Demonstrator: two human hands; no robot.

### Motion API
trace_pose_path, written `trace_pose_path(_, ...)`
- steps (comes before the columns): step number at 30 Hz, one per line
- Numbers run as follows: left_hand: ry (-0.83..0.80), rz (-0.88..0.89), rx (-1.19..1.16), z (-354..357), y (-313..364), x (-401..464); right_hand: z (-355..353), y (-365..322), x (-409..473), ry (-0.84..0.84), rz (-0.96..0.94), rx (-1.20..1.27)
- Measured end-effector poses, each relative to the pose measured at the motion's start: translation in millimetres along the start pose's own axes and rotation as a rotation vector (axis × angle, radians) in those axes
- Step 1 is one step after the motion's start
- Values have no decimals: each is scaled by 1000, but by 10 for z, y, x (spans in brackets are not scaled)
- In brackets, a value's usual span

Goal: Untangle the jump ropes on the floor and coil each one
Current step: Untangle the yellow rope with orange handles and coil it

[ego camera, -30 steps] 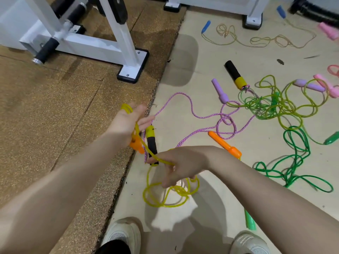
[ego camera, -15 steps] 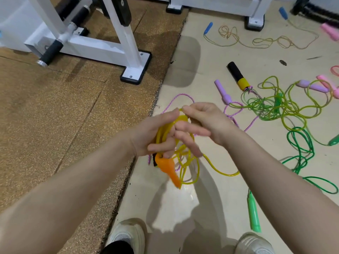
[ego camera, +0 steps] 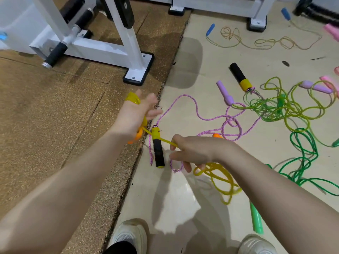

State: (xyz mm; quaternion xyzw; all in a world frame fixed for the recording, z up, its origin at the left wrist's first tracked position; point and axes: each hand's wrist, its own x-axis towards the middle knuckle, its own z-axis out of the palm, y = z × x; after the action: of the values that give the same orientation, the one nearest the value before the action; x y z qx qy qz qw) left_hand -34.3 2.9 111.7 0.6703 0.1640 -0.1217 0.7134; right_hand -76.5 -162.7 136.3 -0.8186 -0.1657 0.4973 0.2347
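Observation:
A yellow jump rope (ego camera: 221, 177) runs taut between my hands. Part of it is wound in loops round my left hand (ego camera: 134, 114), and its orange handle (ego camera: 137, 138) pokes out under the palm. My right hand (ego camera: 194, 153) pinches the rope a short way along, with slack loops hanging below it over the floor. The rope's second orange handle (ego camera: 217, 135) peeks out behind my right hand. A pink braided rope (ego camera: 200, 116) with a black-and-yellow handle (ego camera: 158, 149) lies on the floor under the taut strand.
A tangle of yellow-green rope (ego camera: 275, 107) and green rope (ego camera: 302, 153) lies at right, with purple handles (ego camera: 224, 92) and a green handle (ego camera: 256, 220). A tan rope with a blue handle (ego camera: 210, 29) lies farther off. A white gym frame (ego camera: 132, 52) stands on brown matting. My shoes (ego camera: 130, 233) are below.
My hands were together at the coil half a second ago. They have since moved apart: the left swung left with the wound loops, and the right drew a fresh length of yellow rope taut.

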Motion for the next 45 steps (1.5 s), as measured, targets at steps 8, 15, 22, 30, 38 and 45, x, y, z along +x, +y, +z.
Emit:
trace_pose_path(8, -521, -358, 429, 128, -85, -253, -333, 281, -74, 435, -293, 263)
trace_pose_path(15, -1223, -408, 166, 92, 96, -295, -333, 485, -80, 563, -410, 375)
trace_pose_path(22, -1439, -502, -586, 8, 10, -269, -102, 812, 276, 749, -304, 58)
trace_pose_path(30, -650, -256, -753, 23, -133, -158, 88, 819, 300, 378, -275, 730)
trace_pose_path(38, -208, -52, -164, 105, -227, -62, 19, 657, 199, -130, -157, 1144)
trace_pose_path(45, -294, 177, 782, -93, -228, -4, -95, 913, 92, 23, -141, 1173)
